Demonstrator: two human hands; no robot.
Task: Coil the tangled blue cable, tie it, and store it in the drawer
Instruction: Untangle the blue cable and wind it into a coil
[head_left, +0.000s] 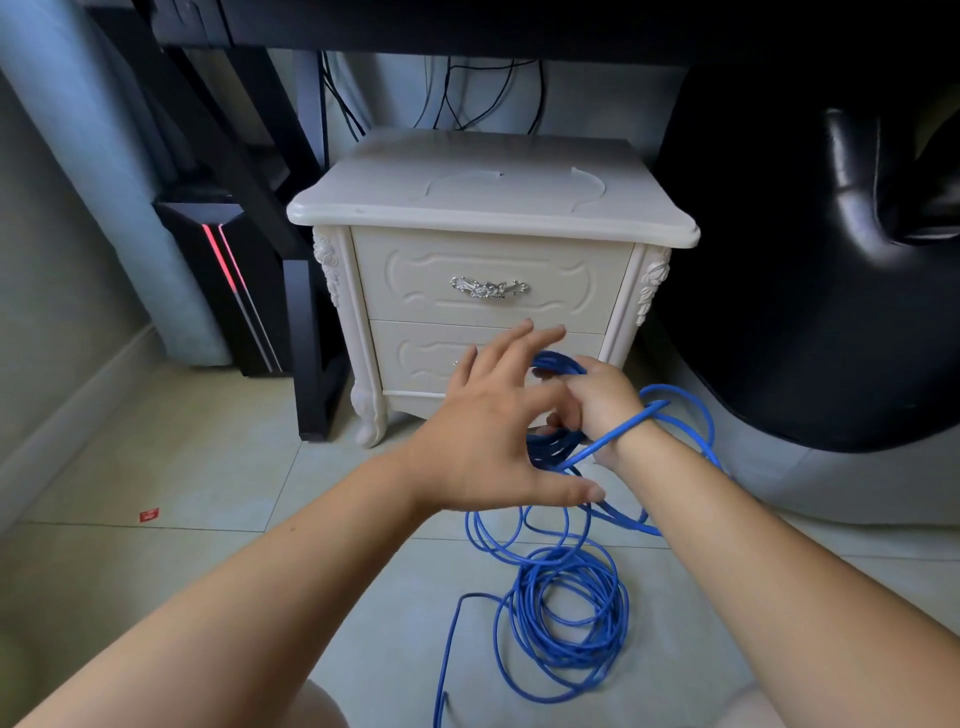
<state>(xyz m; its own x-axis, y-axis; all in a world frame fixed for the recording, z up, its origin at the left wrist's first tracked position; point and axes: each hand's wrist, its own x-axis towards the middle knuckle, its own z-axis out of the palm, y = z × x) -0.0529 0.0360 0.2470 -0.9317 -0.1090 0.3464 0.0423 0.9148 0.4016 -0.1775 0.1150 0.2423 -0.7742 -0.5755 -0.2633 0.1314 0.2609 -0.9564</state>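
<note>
Cable (522, 623): blue, mostly loose loops on the floor in front of the nightstand (493, 208); one end runs off the bottom edge.
Right hand (602, 400): my fingers curl round a bundle of loops before the nightstand's lower drawer (410, 358); one strand crosses my wrist.
Left hand (493, 436): fingers spread, holding nothing, covering part of the bundle.
Lower drawer: handle mostly hidden behind my hands.
Top drawer (431, 270): closed.

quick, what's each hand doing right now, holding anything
left hand: open, fingers spread, holding nothing.
right hand: closed, its grip round a bundle of blue cable loops.
</note>
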